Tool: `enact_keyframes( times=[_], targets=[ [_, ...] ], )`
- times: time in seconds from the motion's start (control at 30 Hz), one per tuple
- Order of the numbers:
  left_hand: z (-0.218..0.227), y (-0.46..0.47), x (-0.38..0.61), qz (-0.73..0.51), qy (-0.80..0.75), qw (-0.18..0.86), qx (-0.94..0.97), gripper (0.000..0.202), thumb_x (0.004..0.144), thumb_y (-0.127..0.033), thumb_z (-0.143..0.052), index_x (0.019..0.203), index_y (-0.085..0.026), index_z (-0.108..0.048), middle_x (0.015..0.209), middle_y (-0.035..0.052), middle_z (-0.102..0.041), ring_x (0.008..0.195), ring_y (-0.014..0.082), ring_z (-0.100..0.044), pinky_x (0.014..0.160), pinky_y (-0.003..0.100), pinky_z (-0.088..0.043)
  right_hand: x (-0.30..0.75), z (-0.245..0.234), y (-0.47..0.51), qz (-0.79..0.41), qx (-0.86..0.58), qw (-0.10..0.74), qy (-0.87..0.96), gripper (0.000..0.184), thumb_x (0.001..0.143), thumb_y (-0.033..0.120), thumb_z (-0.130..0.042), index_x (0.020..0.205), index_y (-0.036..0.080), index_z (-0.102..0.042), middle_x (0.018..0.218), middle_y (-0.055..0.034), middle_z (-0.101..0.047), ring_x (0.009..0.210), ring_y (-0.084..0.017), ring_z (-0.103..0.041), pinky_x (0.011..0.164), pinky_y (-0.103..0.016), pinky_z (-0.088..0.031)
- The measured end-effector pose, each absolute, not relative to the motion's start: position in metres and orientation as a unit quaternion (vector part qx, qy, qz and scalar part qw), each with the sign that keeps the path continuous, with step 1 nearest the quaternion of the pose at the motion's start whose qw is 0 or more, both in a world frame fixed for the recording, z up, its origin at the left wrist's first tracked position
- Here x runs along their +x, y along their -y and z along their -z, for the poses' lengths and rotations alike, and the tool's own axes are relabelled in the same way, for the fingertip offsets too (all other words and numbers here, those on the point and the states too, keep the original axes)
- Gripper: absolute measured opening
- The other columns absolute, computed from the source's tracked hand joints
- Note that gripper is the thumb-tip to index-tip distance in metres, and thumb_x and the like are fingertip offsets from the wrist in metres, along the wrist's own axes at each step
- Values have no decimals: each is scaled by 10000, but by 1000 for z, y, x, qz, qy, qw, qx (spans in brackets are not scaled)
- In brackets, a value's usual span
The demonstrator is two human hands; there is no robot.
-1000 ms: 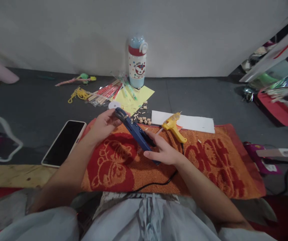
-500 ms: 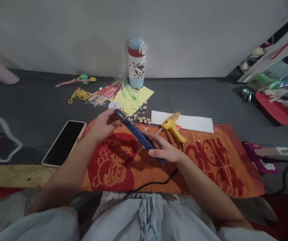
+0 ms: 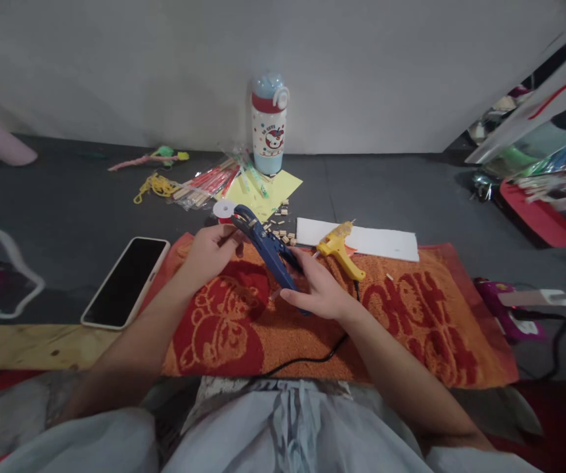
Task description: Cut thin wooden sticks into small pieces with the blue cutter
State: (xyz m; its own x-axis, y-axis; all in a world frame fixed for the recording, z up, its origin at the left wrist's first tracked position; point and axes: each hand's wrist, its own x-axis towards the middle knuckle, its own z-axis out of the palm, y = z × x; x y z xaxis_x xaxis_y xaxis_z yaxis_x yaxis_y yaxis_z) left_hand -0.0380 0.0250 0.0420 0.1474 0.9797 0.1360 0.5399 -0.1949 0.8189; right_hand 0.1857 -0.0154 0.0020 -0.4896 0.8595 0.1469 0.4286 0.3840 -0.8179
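My right hand (image 3: 320, 288) is closed around the handles of a blue plier-like tool (image 3: 266, 253), held tilted over an orange and red towel (image 3: 307, 345). The tool's curved head points up and to the left. Beside that head, the fingers of my left hand (image 3: 214, 251) are pinched together; what they hold, if anything, is hidden. Small cut wooden pieces (image 3: 287, 238) lie just behind the tool. A yellow hot glue gun (image 3: 341, 248) rests to the right of my right hand, on the towel and a white strip (image 3: 386, 242).
A phone (image 3: 126, 282) lies left of the towel. Behind are a white and blue bottle (image 3: 269, 135), yellow paper (image 3: 283, 187), bagged wooden sticks (image 3: 207, 187) and a white spool (image 3: 224, 209). A purple box (image 3: 514, 318) with a cable sits at the right.
The blue tool has turned, showing more of its side, and its handles look more spread. My left hand has dropped slightly from the tool's head. My right hand has shifted slightly left.
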Motion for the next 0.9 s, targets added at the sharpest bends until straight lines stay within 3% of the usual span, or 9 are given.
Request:
enact_keyframes(
  times=[0.4, 0.57, 0.7, 0.8, 0.9],
  targets=[
    [-49, -18, -36, -339, -553, 381, 659, 232, 789, -238, -489, 575, -159, -531, 459, -29, -505, 437, 76, -425, 487, 200, -331, 183, -5, 18, -298, -439, 272, 803, 806, 742, 514, -599, 1336, 40, -331, 1288, -271, -504, 1177, -376, -508, 984, -518, -409],
    [-45, -18, -37, -350, -548, 412, 639, 209, 788, -289, -519, 635, -159, -577, 445, -37, -482, 423, 82, -392, 462, 211, -295, 183, -5, 16, -288, -460, 257, 800, 843, 713, 555, -621, 1340, 72, -331, 1293, -272, -497, 1193, -412, -478, 985, -563, -382],
    [-42, -20, -37, -352, -543, 426, 633, 208, 803, -325, -531, 696, -157, -589, 462, -36, -494, 447, 85, -427, 473, 208, -317, 185, -5, 16, -366, -434, 277, 775, 807, 739, 516, -622, 1351, 72, -338, 1328, -244, -482, 1206, -373, -479, 1024, -519, -361],
    [-40, -21, -35, -371, -539, 422, 627, 192, 808, -336, -541, 795, -151, -592, 558, -25, -551, 505, 97, -503, 533, 218, -388, 187, -5, 16, -483, -386, 305, 724, 729, 784, 502, -593, 1360, 130, -343, 1378, -168, -456, 1260, -311, -443, 1060, -448, -344],
    [-37, -22, -34, -393, -526, 410, 633, 186, 820, -320, -531, 862, -147, -585, 689, 0, -601, 593, 116, -571, 618, 238, -437, 188, -7, 15, -587, -355, 303, 661, 656, 792, 534, -567, 1306, 163, -398, 1262, -117, -539, 1152, -269, -517, 982, -406, -418]
  ],
)
